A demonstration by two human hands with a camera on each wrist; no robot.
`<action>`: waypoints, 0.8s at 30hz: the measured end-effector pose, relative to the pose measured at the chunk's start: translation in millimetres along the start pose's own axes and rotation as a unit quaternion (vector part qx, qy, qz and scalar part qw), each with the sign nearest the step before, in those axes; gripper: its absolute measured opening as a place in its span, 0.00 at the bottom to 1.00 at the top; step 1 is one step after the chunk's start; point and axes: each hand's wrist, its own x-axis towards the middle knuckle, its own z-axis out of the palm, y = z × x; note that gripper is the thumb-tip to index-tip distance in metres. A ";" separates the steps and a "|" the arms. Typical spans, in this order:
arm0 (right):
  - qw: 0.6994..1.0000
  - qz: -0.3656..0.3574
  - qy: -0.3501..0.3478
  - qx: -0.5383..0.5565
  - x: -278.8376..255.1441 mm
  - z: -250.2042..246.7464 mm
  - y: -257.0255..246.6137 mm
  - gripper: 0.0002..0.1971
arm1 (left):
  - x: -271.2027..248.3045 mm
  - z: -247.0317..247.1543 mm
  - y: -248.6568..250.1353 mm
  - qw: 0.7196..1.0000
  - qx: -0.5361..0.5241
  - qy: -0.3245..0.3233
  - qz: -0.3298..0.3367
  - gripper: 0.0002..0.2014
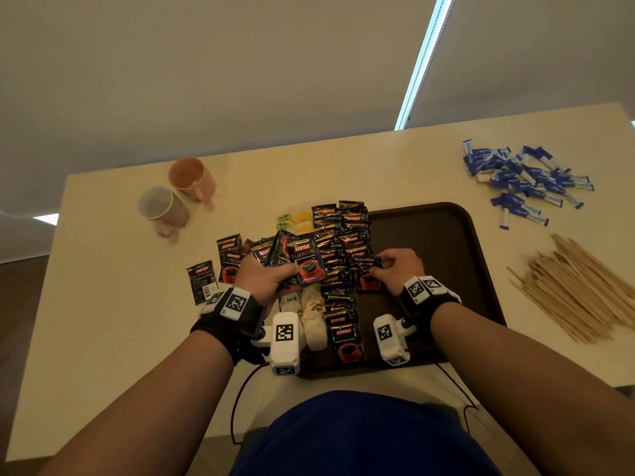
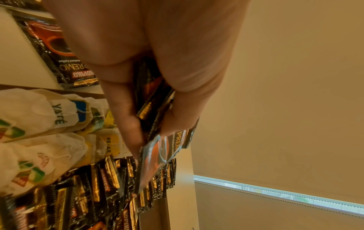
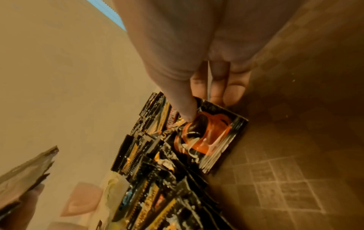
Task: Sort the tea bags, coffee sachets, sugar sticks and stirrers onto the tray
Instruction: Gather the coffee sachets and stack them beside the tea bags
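pale table (image 1: 113, 304) before a drawn blind (image 1: 240, 63), a strip of daylight at its edge. the dark tray (image 1: 457, 269) lies in front of me, most of its floor bare on the right, presumably kept for kinds not yet brought over.

my left hand (image 1: 268, 280) holds a fan of sachets (image 1: 302, 259) above the tray's left edge: thumb on the front, fingers (image 2: 126, 109) curled behind, pinching the lower ends so the printed faces stay up and one can be drawn off at a time. it serves as the magazine.

my right hand (image 1: 400, 266) works on the tray. thumb and fingertips pinch the top edge of a single sachet (image 3: 206, 137), pressing it flat at the right side of the row (image 1: 343, 269); the other fingers are curled beside it. i judge this the laying-down step, each packet overlapping the last so the column stays compact.

tea bags (image 1: 309, 314) lie bunched just left of the row, at the tray's near-left part; whether all rest on the tray i cannot tell. a few loose sachets (image 1: 220, 262) remain on the table to the left. sugar sticks (image 1: 522, 180) and stirrers (image 1: 577, 286) sit in heaps on the table right of the tray, untouched. two mugs (image 1: 175, 197) lie tipped at far left.

coffee is well along; sugar and stirrers remain.
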 end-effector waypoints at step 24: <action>0.944 0.069 -0.084 0.312 -8.6 -5.8 1.9 0.09 | 1.0 2.7 -0.1 1.000 -0.026 0.002 -0.017 0.17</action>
